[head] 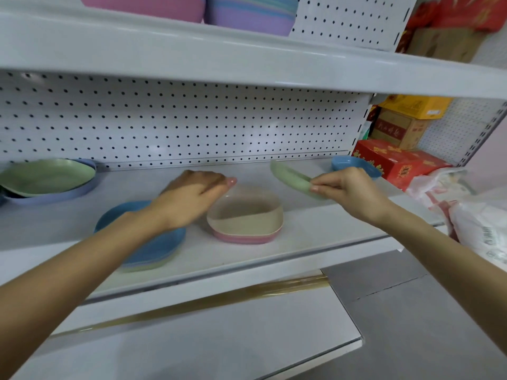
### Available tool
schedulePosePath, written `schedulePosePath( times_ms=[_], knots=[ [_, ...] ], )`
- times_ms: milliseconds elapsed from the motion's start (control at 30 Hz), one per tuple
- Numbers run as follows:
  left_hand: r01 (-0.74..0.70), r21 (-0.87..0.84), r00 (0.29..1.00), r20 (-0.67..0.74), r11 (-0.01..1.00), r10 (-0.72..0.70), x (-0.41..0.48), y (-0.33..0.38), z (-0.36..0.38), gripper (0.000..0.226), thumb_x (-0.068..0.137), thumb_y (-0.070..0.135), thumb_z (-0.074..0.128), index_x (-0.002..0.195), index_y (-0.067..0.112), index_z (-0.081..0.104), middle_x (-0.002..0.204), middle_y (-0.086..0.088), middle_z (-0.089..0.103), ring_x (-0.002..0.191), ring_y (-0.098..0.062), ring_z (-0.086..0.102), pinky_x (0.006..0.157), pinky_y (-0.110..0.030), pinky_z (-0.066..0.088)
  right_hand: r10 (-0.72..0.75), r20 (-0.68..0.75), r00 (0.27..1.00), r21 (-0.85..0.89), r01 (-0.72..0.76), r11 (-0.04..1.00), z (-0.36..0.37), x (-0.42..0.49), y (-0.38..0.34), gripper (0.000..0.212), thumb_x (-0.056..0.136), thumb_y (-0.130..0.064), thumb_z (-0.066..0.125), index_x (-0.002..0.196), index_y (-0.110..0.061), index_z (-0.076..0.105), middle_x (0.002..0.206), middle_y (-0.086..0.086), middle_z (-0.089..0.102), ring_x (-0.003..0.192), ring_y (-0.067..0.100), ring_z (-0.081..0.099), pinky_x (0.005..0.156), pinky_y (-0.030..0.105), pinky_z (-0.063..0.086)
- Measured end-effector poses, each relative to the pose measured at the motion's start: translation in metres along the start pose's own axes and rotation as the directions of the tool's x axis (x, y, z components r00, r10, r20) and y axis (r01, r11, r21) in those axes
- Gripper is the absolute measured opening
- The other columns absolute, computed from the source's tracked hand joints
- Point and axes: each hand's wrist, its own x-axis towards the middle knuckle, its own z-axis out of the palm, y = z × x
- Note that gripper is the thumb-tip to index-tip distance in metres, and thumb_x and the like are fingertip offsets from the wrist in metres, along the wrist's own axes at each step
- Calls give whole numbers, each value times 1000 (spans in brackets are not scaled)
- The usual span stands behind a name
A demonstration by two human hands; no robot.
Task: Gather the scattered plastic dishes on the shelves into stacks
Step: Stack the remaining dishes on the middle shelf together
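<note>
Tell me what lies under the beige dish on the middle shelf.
A pink dish lies under the beige dish, nested; only its outer wall shows. Its inside is covered.

Five pastel plastic dish stacks: upper left, pink (pixel 142 6) and purple (pixel 252 16); mid-frame, green-topped (pixel 46 176), blue-topped (pixel 162 248), beige-topped (pixel 245 215). Two single dishes: green dish (pixel 292 178), blue dish (pixel 354 163).

Two slender forearms were in view, the left forearm (pixel 82 264) and the right forearm (pixel 439 242), both bare as far as the picture's edges. The left hand (pixel 192 198) and right hand (pixel 348 190) were bare too, with short, rounded fingernails (pixel 315 188). Blur softened the left hand's outline.
</note>
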Motion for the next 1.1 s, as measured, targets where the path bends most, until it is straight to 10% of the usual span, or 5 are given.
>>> schedulePosePath(
  times_ms=[200,433,867,1000,1100],
  knots=[
    [-11,-65,959,-284,998,-8,-40,-24,-35,54,85,58,30,120,28,59,118,7,61,96,-9,57,87,-26,42,-205,117,972,-46,211,976,37,18,-96,23,93,-30,53,92,-11,67,76,11,65,71,29,55,71,34,45],
    [-30,31,990,-133,999,34,-102,-81,-61,60,88,51,25,118,14,63,124,3,61,116,-14,53,100,-30,38,-329,262,907,-111,366,924,92,29,-165,26,96,-37,43,111,-32,63,111,-8,69,101,25,61,86,35,45],
    [-25,123,1000,-5,992,26,-123,-106,-64,64,91,60,23,89,13,67,87,3,65,84,-13,60,79,-39,47,-407,340,848,-1,433,902,127,16,-198,27,95,-40,44,114,-36,61,112,-9,68,99,15,62,83,36,48],
    [-48,128,998,55,991,41,-118,-100,-63,64,87,62,25,104,17,67,107,2,66,100,-14,59,89,-35,46,-334,376,864,92,324,942,119,23,-188,33,88,-46,54,119,-37,61,122,-17,62,79,-16,47,86,23,42],
    [-39,184,982,191,982,3,-114,-95,-62,68,83,69,25,127,27,56,137,3,50,129,-10,41,105,-22,30,-289,453,844,70,289,955,119,31,-174,55,81,-56,57,130,-33,52,137,-15,50,111,-15,46,102,24,36]
  ],
)
